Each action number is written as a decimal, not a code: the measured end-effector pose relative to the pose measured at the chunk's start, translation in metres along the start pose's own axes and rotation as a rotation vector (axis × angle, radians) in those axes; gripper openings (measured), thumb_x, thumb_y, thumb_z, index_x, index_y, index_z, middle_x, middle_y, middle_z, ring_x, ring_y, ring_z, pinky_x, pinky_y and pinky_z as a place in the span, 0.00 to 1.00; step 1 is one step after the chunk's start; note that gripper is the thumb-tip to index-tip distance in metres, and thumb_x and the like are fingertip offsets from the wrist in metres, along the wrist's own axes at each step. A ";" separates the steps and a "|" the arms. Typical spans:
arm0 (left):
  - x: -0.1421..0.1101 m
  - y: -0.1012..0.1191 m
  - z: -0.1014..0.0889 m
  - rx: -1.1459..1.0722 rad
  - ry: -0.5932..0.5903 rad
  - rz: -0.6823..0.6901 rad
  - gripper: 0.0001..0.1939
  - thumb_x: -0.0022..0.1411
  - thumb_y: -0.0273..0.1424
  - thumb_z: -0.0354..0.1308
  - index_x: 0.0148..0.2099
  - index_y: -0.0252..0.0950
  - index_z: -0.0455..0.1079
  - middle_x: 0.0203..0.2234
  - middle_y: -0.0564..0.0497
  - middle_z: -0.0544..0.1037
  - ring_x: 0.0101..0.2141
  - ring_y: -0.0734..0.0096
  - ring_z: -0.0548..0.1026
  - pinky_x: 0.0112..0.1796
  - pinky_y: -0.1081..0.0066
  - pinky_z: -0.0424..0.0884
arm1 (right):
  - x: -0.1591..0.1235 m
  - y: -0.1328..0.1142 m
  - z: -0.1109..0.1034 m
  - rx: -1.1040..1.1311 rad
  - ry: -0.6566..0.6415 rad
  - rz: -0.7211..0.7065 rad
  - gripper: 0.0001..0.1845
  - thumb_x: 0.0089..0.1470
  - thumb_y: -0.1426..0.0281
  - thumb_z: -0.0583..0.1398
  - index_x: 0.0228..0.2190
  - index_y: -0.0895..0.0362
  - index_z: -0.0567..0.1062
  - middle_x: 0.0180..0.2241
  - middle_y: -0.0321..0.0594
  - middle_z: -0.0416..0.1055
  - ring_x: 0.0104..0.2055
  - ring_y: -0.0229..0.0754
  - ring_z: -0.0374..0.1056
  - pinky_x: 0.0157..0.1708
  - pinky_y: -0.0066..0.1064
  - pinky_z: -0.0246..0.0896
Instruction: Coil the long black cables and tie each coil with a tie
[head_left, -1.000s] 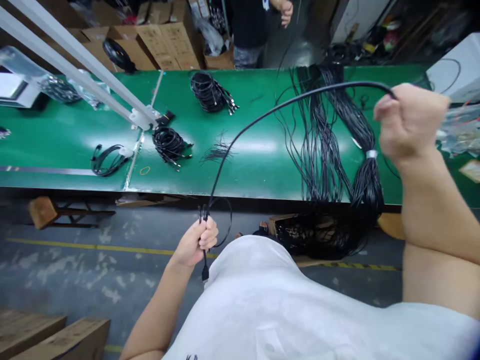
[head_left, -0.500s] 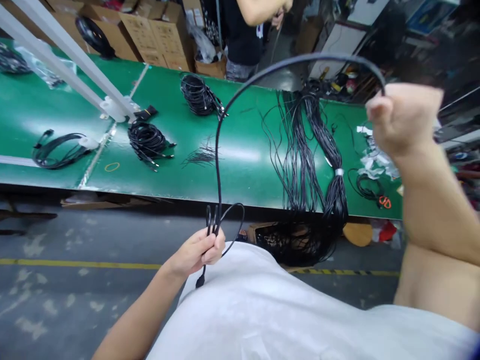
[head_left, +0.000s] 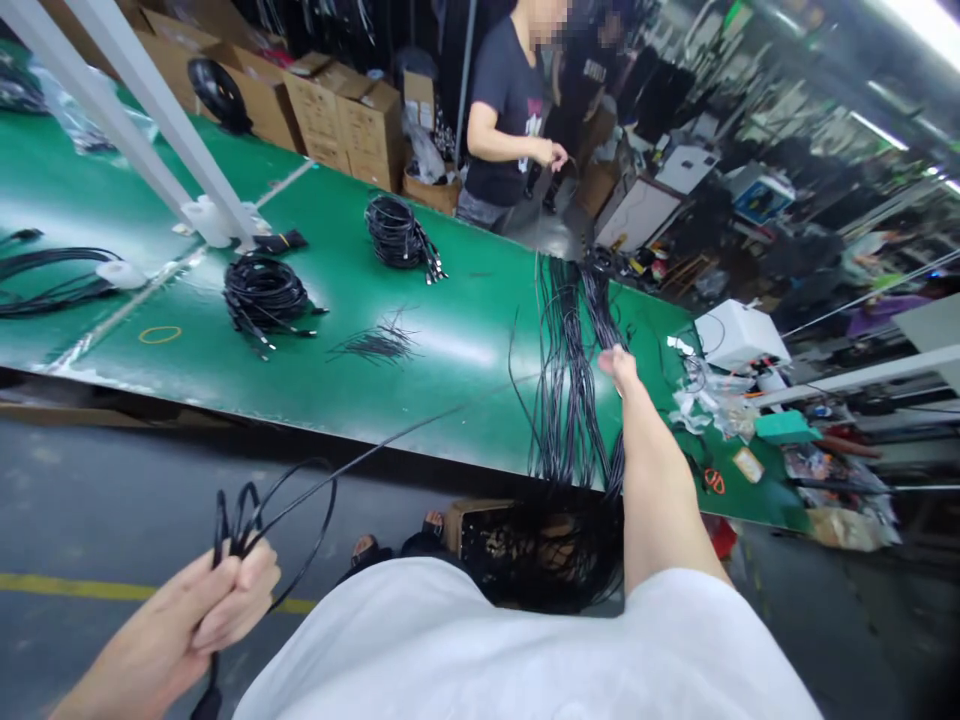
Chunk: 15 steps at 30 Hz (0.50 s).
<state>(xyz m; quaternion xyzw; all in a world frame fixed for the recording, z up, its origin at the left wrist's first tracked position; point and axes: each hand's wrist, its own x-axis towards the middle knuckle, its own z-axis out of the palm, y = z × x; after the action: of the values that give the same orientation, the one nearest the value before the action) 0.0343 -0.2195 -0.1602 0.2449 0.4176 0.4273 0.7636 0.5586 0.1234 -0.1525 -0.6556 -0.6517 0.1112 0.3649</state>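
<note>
My left hand [head_left: 232, 605], at the lower left, is closed round a black cable [head_left: 375, 450] gathered in small loops. A black connector end [head_left: 206, 703] hangs below that fist. From the loops the cable runs nearly straight up and right over the table, blurring toward my right hand [head_left: 621, 368]. My right arm is stretched out and that hand is closed, seemingly on the cable's far stretch; the fingers are small and partly blurred. Beneath and beside it lies a long bundle of black cables [head_left: 566, 390], spilling over the table's front edge.
On the green table [head_left: 435, 350] lie coiled black cables [head_left: 262, 295], another coil [head_left: 401, 235], short black strands [head_left: 379, 340], a yellow rubber band [head_left: 160, 335] and orange-handled scissors [head_left: 714, 482]. A white post [head_left: 161, 120] rises at left. Across the table stands a person [head_left: 506, 120].
My right hand has swung out from its raised position over the table, and the arched cable is now drawn nearly straight. My left hand sits lower and further left in view. The view has tilted up.
</note>
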 end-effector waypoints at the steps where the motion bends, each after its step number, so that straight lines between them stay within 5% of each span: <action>1: 0.005 -0.002 0.007 0.059 0.015 0.002 0.17 0.61 0.48 0.52 0.26 0.45 0.68 0.09 0.57 0.57 0.15 0.80 0.40 0.15 0.76 0.48 | 0.025 -0.008 -0.002 0.041 0.074 0.016 0.32 0.67 0.53 0.41 0.23 0.59 0.67 0.19 0.33 0.64 0.21 0.30 0.60 0.25 0.25 0.62; 3: 0.011 -0.005 0.016 0.160 0.032 -0.001 0.19 0.60 0.51 0.52 0.26 0.44 0.67 0.10 0.57 0.54 0.16 0.79 0.41 0.16 0.76 0.48 | 0.076 -0.022 -0.017 0.122 0.220 0.058 0.38 0.65 0.53 0.27 0.21 0.54 0.64 0.18 0.36 0.64 0.23 0.30 0.60 0.28 0.25 0.62; 5: 0.013 -0.011 0.021 0.181 0.009 -0.026 0.19 0.60 0.51 0.52 0.26 0.44 0.68 0.11 0.56 0.53 0.16 0.79 0.43 0.17 0.75 0.49 | 0.112 -0.028 -0.036 0.238 0.348 0.116 0.37 0.63 0.57 0.25 0.22 0.54 0.64 0.21 0.39 0.67 0.25 0.31 0.63 0.30 0.27 0.64; 8: 0.011 -0.020 0.024 0.153 -0.020 -0.040 0.19 0.61 0.51 0.51 0.27 0.44 0.68 0.12 0.56 0.53 0.17 0.78 0.44 0.17 0.74 0.49 | 0.108 -0.027 -0.040 0.263 0.378 0.110 0.32 0.65 0.62 0.29 0.28 0.57 0.66 0.29 0.44 0.71 0.31 0.34 0.69 0.34 0.31 0.66; 12: 0.016 -0.021 0.026 0.016 0.140 -0.022 0.18 0.62 0.47 0.53 0.27 0.41 0.67 0.12 0.57 0.54 0.16 0.80 0.43 0.16 0.76 0.49 | 0.022 -0.012 0.023 -0.205 -0.174 -0.168 0.21 0.65 0.69 0.40 0.34 0.58 0.70 0.41 0.48 0.73 0.44 0.40 0.68 0.46 0.34 0.63; 15: 0.032 -0.014 0.024 0.045 0.293 0.002 0.16 0.62 0.44 0.57 0.28 0.39 0.67 0.14 0.56 0.60 0.16 0.81 0.49 0.17 0.78 0.55 | -0.049 -0.005 0.089 -0.282 -0.468 -0.174 0.09 0.59 0.71 0.53 0.30 0.57 0.72 0.37 0.48 0.73 0.43 0.44 0.67 0.45 0.33 0.60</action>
<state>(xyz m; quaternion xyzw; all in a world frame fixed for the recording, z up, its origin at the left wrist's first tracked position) 0.0702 -0.1996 -0.1716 0.1971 0.5339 0.4497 0.6884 0.4934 0.1068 -0.2292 -0.5979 -0.7811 0.1361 0.1179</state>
